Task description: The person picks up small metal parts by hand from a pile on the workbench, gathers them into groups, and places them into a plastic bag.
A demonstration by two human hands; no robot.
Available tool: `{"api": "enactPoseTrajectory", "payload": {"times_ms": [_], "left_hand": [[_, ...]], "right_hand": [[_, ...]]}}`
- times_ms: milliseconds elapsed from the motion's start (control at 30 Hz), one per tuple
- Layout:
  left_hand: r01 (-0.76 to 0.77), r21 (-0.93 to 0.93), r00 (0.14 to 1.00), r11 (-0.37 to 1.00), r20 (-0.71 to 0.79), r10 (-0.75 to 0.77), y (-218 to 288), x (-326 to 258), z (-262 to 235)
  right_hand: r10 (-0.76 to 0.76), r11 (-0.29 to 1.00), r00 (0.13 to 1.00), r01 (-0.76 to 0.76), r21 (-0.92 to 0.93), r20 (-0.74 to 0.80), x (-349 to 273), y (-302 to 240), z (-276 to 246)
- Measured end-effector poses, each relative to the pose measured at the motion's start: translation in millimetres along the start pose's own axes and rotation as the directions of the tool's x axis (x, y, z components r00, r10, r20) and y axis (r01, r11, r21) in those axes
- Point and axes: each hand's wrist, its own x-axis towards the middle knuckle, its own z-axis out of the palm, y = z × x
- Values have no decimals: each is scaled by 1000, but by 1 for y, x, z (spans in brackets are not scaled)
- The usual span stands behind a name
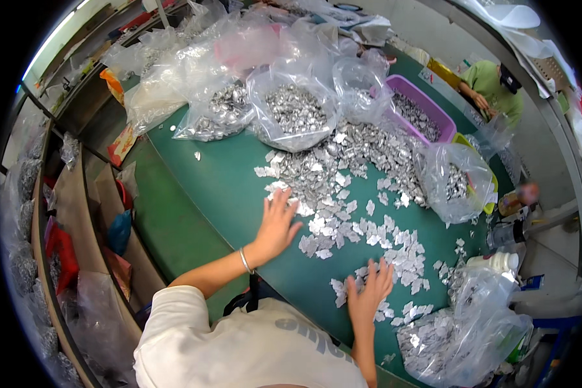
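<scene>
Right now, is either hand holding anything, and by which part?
Nothing visibly held: the left hand and right hand are both open among the loose silver pieces.

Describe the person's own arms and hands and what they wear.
The left hand and the right hand are ungloved. A thin silver-coloured bracelet circles the left wrist; the right shows none. A short off-white fabric sleeve covers the left upper arm; no right sleeve can be made out.

The hands [370, 291] partly hide silver pieces [407, 258]; a pinkish patch [529, 193] is blurred.
</scene>
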Motion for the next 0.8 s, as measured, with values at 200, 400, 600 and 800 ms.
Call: {"api": "enactPoseTrajectory", "payload": {"times_ms": [200,400,600,800], "left_hand": [[-117,-218,952,969,254,172,56,-48,14],[-244,-214,882,946,355,308,64,-65,11],[-308,-499,752,810,394,529,82,-95,13],[-241,-518,847,821,301,438,75,-83,2]], "right_hand": [[198,960,978,-206,-190,-63,-7,46,-13],[269,930,956,-226,-289,119,-66,18,-7],[97,995,985,-96,-12,144,-65,5,-8],[52,996,997,-57,72,65,-74,14,-29]]}}
